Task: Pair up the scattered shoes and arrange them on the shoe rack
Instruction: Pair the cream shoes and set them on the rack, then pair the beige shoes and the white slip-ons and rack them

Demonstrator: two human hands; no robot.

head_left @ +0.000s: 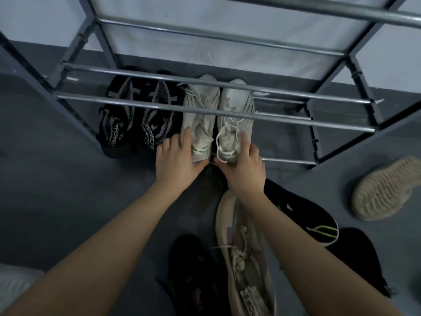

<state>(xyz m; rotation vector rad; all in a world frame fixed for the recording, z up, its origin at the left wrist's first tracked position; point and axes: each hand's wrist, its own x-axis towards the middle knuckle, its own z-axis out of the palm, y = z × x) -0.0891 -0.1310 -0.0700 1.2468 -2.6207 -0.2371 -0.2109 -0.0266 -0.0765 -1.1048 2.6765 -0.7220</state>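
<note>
The white pair sits on the lowest tier of the shoe rack [214, 110], toes pointing to the back edge, heels at the front edge. The left hand [180, 156] holds the heel of the left white shoe [200, 115], fingers spread over its outer side and thumb curled under the heel. The right hand [243, 165] grips the heel of the right white shoe [237, 112] the same way, one finger laid along its outer side. The two shoes lie just beside each other, nearly touching. To their left, toward the rack's left side, the black pair [139, 115] stands side by side, touching the left white shoe.

The tier is only rails, so a heel let go short of the front rail could tip off; a loose lace could also snag on the bars above.

On the floor near the person lie a beige shoe [243, 247], a black shoe [193, 270], a black shoe with a yellow-green stripe [303, 213] and, sole up to the right, a tan shoe [387, 188]. The arms cover parts of these, the dark ones are hard to read, and the rack's upper tiers are cut off.
</note>
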